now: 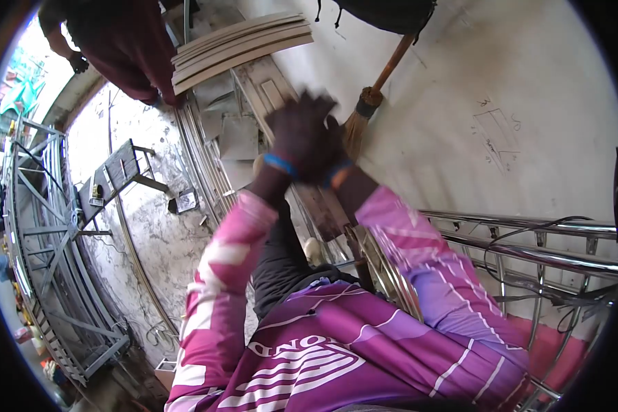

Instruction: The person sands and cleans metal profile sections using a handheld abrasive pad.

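Centrally: two gloved hands, brought together, blurred by motion.

Left hand (pixel 290 141) and right hand (pixel 328 159), each in a dark glove with a blue cuff (pixel 280 165), were pressed against one another at mid-scene, raised ahead of the pink-and-purple jersey (pixel 336 343). Blur hid whether the fingers were curled or spread, and nothing held between them could be made out. Nearest item: broom (pixel 367 103), leaning on the pale wall (pixel 460 103) just behind the hands, apparently untouched. Right: steel railing (pixel 529 255) with black cables (pixel 570 295) draped over it, well apart from both hands. Far left: stacked strips (pixel 240 44), another person (pixel 127 41) in dark red, grey metal frame (pixel 41 226). Judged state of work: gloves on, no tool in hand, railing and frame unattended.
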A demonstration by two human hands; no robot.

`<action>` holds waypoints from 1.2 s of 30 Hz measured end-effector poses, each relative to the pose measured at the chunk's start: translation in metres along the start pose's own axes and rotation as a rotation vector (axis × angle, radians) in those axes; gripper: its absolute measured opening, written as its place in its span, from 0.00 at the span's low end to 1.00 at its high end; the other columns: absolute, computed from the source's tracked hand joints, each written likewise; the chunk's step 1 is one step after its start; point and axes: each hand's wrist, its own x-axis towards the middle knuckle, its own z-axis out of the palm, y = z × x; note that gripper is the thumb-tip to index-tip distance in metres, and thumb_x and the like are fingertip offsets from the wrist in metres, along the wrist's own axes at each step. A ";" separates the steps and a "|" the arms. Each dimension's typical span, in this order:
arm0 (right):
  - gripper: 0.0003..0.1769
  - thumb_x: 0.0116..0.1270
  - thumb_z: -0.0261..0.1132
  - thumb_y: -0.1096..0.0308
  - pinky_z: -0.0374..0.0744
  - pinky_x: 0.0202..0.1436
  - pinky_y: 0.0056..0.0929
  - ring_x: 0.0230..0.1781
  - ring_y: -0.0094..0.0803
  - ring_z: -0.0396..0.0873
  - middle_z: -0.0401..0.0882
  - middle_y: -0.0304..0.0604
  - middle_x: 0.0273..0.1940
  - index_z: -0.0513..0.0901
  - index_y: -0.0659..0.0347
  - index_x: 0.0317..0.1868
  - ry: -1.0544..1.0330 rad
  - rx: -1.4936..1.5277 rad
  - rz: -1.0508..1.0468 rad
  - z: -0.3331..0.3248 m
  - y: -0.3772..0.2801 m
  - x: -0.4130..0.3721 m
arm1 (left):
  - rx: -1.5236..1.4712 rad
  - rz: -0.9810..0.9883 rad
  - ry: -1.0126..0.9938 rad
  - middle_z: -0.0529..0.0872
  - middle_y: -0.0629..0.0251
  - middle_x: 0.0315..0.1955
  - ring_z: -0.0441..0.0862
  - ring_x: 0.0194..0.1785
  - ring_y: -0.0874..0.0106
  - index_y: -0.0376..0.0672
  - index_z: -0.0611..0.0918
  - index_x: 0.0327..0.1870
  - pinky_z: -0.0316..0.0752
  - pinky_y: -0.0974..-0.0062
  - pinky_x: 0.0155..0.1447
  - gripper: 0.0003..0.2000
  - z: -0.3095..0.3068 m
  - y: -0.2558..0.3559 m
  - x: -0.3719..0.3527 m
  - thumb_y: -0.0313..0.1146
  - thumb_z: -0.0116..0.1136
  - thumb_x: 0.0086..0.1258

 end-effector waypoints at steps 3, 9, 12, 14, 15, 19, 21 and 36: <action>0.45 0.66 0.65 0.38 0.64 0.76 0.62 0.75 0.51 0.65 0.66 0.52 0.77 0.67 0.50 0.79 -0.062 0.063 0.019 -0.006 -0.004 -0.005 | 0.058 0.393 0.055 0.91 0.57 0.49 0.86 0.61 0.53 0.48 0.88 0.56 0.75 0.50 0.65 0.18 -0.002 0.048 -0.052 0.46 0.63 0.70; 0.43 0.66 0.66 0.41 0.65 0.77 0.55 0.73 0.49 0.68 0.70 0.53 0.73 0.70 0.54 0.76 -0.269 0.280 0.094 -0.024 -0.006 -0.004 | -0.658 -0.096 -0.085 0.92 0.52 0.41 0.89 0.46 0.56 0.39 0.89 0.53 0.82 0.60 0.49 0.16 0.001 0.063 -0.051 0.41 0.60 0.76; 0.41 0.66 0.67 0.42 0.66 0.77 0.52 0.73 0.48 0.70 0.73 0.53 0.71 0.72 0.55 0.74 -0.366 0.400 0.125 -0.036 -0.005 0.000 | -0.622 -0.204 0.010 0.92 0.50 0.41 0.90 0.44 0.55 0.37 0.88 0.52 0.82 0.65 0.52 0.16 0.002 0.034 -0.027 0.40 0.61 0.77; 0.41 0.66 0.67 0.43 0.66 0.77 0.49 0.72 0.48 0.71 0.74 0.53 0.70 0.73 0.57 0.73 -0.423 0.471 0.149 -0.045 -0.003 0.005 | -0.809 -0.346 0.078 0.91 0.49 0.42 0.90 0.47 0.59 0.36 0.88 0.51 0.83 0.64 0.54 0.15 -0.018 0.013 0.001 0.40 0.61 0.76; 0.40 0.66 0.68 0.43 0.67 0.76 0.49 0.71 0.50 0.72 0.77 0.52 0.68 0.74 0.56 0.73 -0.344 0.401 0.123 -0.042 -0.001 0.022 | -0.805 -0.336 0.093 0.91 0.49 0.42 0.90 0.47 0.59 0.36 0.88 0.51 0.83 0.64 0.54 0.15 -0.022 0.003 0.018 0.40 0.61 0.76; 0.41 0.66 0.66 0.40 0.66 0.75 0.55 0.73 0.51 0.70 0.77 0.53 0.68 0.74 0.54 0.74 -0.344 0.524 0.161 0.048 0.017 0.062 | -0.418 -0.048 0.207 0.90 0.46 0.38 0.90 0.44 0.56 0.37 0.87 0.45 0.82 0.62 0.51 0.17 -0.006 -0.060 0.087 0.45 0.59 0.74; 0.40 0.70 0.60 0.36 0.63 0.77 0.58 0.75 0.51 0.68 0.75 0.52 0.72 0.73 0.51 0.75 -0.657 0.311 0.217 0.035 0.025 0.096 | -0.551 -0.361 0.022 0.90 0.47 0.41 0.89 0.47 0.50 0.38 0.86 0.48 0.83 0.59 0.53 0.17 -0.024 -0.060 0.114 0.43 0.60 0.70; 0.43 0.80 0.55 0.44 0.54 0.86 0.45 0.83 0.41 0.59 0.59 0.47 0.83 0.55 0.56 0.85 -0.568 1.213 0.373 -0.021 -0.023 -0.114 | -0.444 -0.106 0.012 0.90 0.51 0.33 0.91 0.39 0.53 0.44 0.90 0.44 0.85 0.56 0.45 0.09 0.019 0.080 -0.059 0.37 0.67 0.69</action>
